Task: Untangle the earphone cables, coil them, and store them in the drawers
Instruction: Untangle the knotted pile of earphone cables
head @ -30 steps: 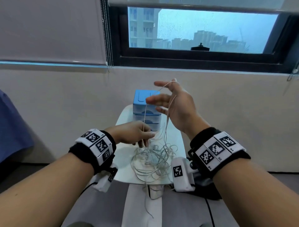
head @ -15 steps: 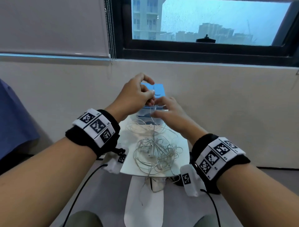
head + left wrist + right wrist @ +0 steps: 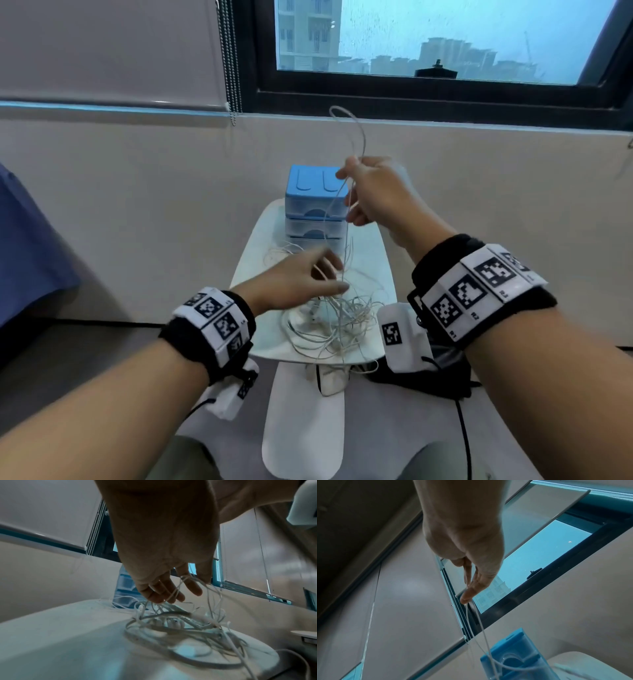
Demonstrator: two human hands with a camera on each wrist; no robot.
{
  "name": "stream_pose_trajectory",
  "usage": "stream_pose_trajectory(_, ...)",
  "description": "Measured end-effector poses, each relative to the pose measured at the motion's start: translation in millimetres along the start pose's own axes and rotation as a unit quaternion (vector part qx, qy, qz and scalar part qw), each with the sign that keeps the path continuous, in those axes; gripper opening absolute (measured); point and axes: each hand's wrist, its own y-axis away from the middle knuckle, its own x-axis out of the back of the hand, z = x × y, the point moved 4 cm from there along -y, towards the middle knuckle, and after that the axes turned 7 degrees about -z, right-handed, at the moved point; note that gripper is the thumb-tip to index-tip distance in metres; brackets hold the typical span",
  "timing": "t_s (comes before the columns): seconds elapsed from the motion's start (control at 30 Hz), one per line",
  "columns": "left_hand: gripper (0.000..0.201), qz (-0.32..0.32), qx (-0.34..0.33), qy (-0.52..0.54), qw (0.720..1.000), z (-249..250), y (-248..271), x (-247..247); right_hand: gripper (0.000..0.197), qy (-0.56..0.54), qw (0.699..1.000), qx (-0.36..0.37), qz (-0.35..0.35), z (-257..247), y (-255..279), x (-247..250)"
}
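The right hand (image 3: 378,192) pinches a raised cable loop (image 3: 352,130), likely drawing one strand free. Below it, the left hand (image 3: 294,282), fingers loosely spread, steadies the tangled earphone cables (image 3: 337,325) on the tabletop (image 3: 373,253). Beyond both hands stands the blue drawer unit (image 3: 313,202), drawers closed.

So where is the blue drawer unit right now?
In the head view the blue drawer unit stands at the far end of the small white table, against the wall below the window, just left of the raised right hand and behind the cable tangle.
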Motion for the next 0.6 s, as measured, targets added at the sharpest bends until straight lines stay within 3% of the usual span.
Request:
stream_pose_trajectory(0.13, 0.017, -0.013, 0.021, -0.084, 0.996, -12.7, -4.7, -19.4, 0.036, -0.116, 0.989, 0.056, 0.069, -14.9, 2.2, 16.0)
stream_pose_trajectory(0.23, 0.018, -0.007, 0.034, -0.098, 0.995, -17.6, -5.6, -18.8, 0.036, -0.056, 0.978, 0.133, 0.151, -23.0, 5.1, 38.0)
stream_pose_trajectory(0.33, 0.020, -0.019, 0.044, -0.093, 0.995, -18.3, -4.7, -15.1, 0.031, 0.036, 0.967, 0.160, 0.194, -23.5, 6.3, 54.6)
stream_pose_trajectory(0.5, 0.029, -0.020, 0.035, -0.078, 0.996, -16.6, -2.6, -7.1, 0.033, 0.124, 0.966, 0.097, 0.206, 1.8, 8.3, 66.2)
stream_pose_trajectory(0.6, 0.023, -0.016, 0.040, -0.077, 0.996, -18.3, -0.6, -2.8, 0.034, 0.169, 0.962, 0.059, 0.205, 17.1, 11.6, 71.3)
